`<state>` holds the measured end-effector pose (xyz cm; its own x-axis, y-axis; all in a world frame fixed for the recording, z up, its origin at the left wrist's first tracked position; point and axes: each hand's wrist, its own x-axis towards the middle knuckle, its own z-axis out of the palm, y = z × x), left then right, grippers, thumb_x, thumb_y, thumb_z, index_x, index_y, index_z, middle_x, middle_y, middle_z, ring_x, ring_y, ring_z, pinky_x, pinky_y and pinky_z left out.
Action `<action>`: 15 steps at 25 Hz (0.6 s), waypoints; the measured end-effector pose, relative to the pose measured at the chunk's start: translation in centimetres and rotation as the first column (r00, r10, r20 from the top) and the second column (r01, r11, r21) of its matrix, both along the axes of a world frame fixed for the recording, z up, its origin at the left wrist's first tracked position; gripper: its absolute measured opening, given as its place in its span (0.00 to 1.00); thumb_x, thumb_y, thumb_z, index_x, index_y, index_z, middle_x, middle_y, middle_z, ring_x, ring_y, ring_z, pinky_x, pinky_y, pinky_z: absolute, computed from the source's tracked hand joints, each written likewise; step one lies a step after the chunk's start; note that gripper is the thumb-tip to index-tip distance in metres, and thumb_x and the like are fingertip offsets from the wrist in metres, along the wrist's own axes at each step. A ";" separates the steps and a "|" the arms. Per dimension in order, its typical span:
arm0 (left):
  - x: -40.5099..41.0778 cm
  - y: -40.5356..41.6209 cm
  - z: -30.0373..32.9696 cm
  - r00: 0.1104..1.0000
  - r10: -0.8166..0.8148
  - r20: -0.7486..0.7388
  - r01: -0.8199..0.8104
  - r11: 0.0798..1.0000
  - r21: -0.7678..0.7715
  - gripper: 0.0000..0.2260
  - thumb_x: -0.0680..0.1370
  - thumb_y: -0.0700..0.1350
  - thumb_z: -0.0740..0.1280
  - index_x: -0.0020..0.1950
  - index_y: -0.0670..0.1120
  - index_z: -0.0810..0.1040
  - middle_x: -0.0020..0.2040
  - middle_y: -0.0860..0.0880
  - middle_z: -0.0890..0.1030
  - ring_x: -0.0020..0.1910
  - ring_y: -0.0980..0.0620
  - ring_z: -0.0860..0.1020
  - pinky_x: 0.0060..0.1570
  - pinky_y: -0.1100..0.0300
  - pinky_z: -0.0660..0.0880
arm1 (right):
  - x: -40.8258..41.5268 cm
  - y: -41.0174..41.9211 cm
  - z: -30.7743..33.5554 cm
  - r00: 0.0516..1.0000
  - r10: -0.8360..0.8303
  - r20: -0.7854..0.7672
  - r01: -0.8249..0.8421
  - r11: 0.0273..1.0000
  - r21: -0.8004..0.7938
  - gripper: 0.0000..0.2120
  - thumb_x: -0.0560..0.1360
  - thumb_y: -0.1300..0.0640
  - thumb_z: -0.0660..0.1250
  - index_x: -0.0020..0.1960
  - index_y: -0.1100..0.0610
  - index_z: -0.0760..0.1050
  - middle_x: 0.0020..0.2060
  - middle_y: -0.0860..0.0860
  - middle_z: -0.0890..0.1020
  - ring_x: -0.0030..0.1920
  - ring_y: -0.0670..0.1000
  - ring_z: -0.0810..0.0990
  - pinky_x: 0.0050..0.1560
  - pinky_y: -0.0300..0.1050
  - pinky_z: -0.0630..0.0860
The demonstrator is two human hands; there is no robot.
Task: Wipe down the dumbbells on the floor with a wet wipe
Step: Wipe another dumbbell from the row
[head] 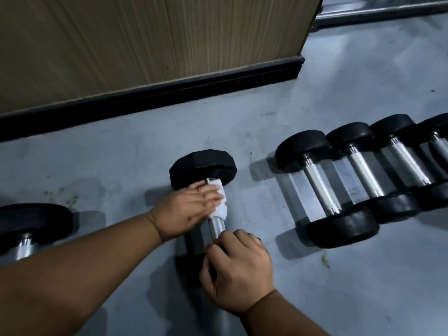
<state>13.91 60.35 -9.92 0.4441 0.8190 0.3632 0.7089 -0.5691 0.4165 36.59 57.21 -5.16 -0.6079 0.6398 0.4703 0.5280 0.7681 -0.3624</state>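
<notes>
A black hex dumbbell (203, 166) with a chrome handle lies on the grey floor in the middle of the view. My left hand (188, 210) presses a white wet wipe (221, 202) around the far part of the handle. My right hand (238, 270) grips the near head of the same dumbbell and hides most of it. A short stretch of bare handle shows between the two hands.
Several round-headed dumbbells (322, 187) lie side by side to the right. Another dumbbell (31, 226) sits at the left edge. A wooden cabinet with a black plinth (150, 93) stands behind. A metal frame (378, 10) crosses the top right corner.
</notes>
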 end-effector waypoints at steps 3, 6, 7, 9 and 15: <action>2.2 -0.8 -0.2 0.998 0.069 0.012 -0.070 0.997 0.028 0.14 0.86 0.41 0.60 0.63 0.36 0.82 0.65 0.42 0.82 0.71 0.44 0.75 0.73 0.45 0.70 | -0.1 -0.2 0.0 1.000 -0.015 -0.017 0.015 1.000 0.012 0.13 0.78 0.51 0.64 0.36 0.54 0.73 0.35 0.54 0.75 0.34 0.59 0.71 0.35 0.53 0.72; 3.0 -2.3 0.0 0.976 -0.216 -0.029 0.217 0.976 0.014 0.17 0.87 0.42 0.57 0.62 0.36 0.83 0.64 0.42 0.82 0.71 0.44 0.75 0.78 0.50 0.64 | -0.1 -0.2 0.2 0.999 -0.013 -0.031 0.014 1.000 0.024 0.13 0.78 0.51 0.64 0.37 0.55 0.75 0.36 0.54 0.77 0.35 0.59 0.73 0.35 0.52 0.71; 2.0 -1.4 0.0 0.972 -0.231 -0.041 0.232 0.972 0.021 0.16 0.86 0.42 0.57 0.61 0.37 0.83 0.64 0.42 0.83 0.70 0.44 0.76 0.77 0.48 0.65 | -0.2 -0.2 0.2 0.999 -0.017 -0.029 0.018 1.000 0.023 0.13 0.78 0.51 0.64 0.36 0.55 0.74 0.36 0.54 0.77 0.35 0.59 0.73 0.35 0.52 0.71; 0.4 0.6 0.2 0.996 -0.083 -0.016 0.084 0.996 0.021 0.14 0.85 0.41 0.61 0.60 0.37 0.84 0.63 0.42 0.83 0.69 0.43 0.77 0.72 0.42 0.71 | -0.2 -0.2 0.1 1.000 -0.019 -0.015 0.020 1.000 0.012 0.13 0.78 0.51 0.63 0.36 0.54 0.73 0.35 0.53 0.75 0.34 0.59 0.71 0.34 0.52 0.71; 2.3 -3.0 -0.3 0.979 -0.205 -0.015 0.205 0.978 0.019 0.18 0.87 0.44 0.56 0.67 0.38 0.81 0.69 0.43 0.80 0.73 0.47 0.74 0.78 0.48 0.64 | -0.1 -0.2 0.1 1.000 -0.014 -0.026 0.014 1.000 0.017 0.13 0.78 0.51 0.62 0.36 0.54 0.75 0.36 0.53 0.77 0.35 0.57 0.72 0.36 0.50 0.70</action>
